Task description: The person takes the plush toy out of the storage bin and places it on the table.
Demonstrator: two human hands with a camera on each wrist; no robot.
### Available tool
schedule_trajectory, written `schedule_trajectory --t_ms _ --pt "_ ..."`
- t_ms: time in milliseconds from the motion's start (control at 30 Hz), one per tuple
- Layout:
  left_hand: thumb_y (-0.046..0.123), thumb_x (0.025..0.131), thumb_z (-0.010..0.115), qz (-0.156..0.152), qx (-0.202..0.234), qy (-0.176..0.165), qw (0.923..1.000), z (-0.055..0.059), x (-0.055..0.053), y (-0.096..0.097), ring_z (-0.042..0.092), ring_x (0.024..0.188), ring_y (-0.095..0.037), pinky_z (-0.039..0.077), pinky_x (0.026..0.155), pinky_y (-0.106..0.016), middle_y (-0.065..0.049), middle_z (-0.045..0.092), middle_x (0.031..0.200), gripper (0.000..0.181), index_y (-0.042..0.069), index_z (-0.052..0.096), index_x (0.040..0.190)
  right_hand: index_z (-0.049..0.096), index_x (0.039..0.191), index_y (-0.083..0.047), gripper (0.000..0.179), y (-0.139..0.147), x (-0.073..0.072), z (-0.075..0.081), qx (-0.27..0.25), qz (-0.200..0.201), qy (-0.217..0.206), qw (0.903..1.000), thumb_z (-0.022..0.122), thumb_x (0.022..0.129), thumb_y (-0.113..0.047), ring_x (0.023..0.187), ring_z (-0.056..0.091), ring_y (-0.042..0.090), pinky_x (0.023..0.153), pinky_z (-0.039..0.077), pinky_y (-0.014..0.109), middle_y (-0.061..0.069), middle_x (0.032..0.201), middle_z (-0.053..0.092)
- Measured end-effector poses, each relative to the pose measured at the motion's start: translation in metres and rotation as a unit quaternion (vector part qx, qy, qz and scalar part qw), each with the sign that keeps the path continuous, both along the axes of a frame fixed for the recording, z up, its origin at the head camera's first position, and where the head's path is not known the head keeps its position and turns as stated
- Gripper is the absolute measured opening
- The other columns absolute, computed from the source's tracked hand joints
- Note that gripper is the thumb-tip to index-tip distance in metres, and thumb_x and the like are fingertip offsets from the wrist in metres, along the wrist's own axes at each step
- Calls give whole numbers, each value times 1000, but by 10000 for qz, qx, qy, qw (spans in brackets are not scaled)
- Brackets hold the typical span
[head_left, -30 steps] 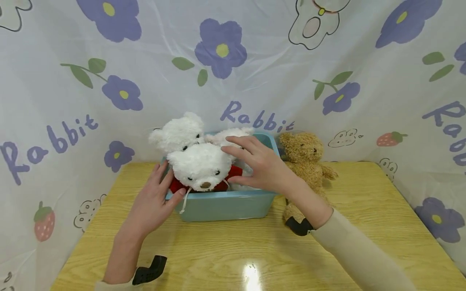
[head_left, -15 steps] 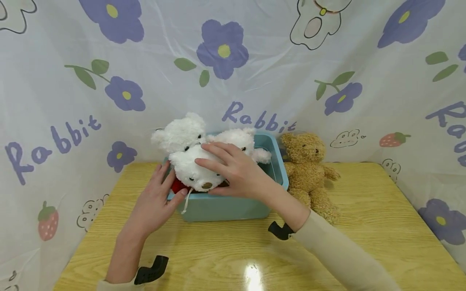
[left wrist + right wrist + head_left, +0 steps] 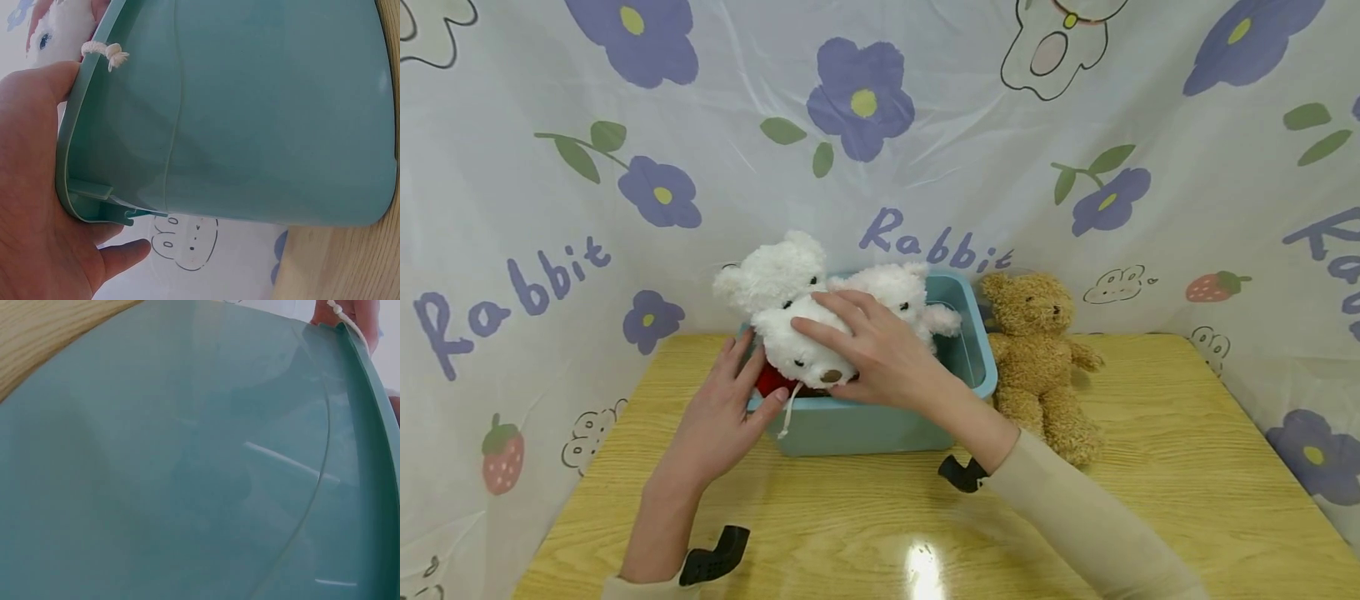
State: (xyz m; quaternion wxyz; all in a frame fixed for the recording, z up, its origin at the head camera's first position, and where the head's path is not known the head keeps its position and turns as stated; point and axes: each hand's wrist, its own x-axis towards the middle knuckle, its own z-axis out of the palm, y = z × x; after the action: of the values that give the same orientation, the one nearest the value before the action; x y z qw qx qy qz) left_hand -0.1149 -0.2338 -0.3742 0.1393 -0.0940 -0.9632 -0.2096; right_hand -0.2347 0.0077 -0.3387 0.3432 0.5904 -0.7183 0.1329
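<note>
R hand (image 3: 880, 350) had shifted left onto front bear (image 3: 797, 354) in bin (image 3: 865, 429), fingers spread wide over its head; L hand (image 3: 718, 417) lay straight-fingered on bin's L side, next to bear.

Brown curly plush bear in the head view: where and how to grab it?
Probably round the torso of the brown curly plush bear, below its arms, coming from the front right: the teal plastic bin crowds its image-left side, while its belly faces the camera uncovered.
</note>
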Motion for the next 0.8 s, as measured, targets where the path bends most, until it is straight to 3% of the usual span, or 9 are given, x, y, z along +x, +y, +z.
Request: schedule_trajectory --t_ms 200,500,800 --pt "49 107 51 91 -19 -122 9999 1 0 3 2 155 -42 28 111 -71 -21 8 170 80 4 18 164 54 148 -16 94 6 1 -1 -214 39 106 9997 94 70 -50 132 50 39 111 43 44 19 145 51" --pt "48 107 51 159 112 -150 9997 2 1 3 3 156 -42 28 109 -73 -19 8 170 77 16 16 167 54 147 -17 93 19 3 1 -501 102 86 9987 96 68 -43 127 52 37 93 55 45 18 147 50" --pt "50 106 52 227 126 -282 9993 2 2 3 3 155 -42 29 109 -73 -19 7 170 78 17 15 167 51 145 -17 93 30 0 5 -973 289 140 9947 97 68 -37 125 54 37 95 55 45 19 143 53"
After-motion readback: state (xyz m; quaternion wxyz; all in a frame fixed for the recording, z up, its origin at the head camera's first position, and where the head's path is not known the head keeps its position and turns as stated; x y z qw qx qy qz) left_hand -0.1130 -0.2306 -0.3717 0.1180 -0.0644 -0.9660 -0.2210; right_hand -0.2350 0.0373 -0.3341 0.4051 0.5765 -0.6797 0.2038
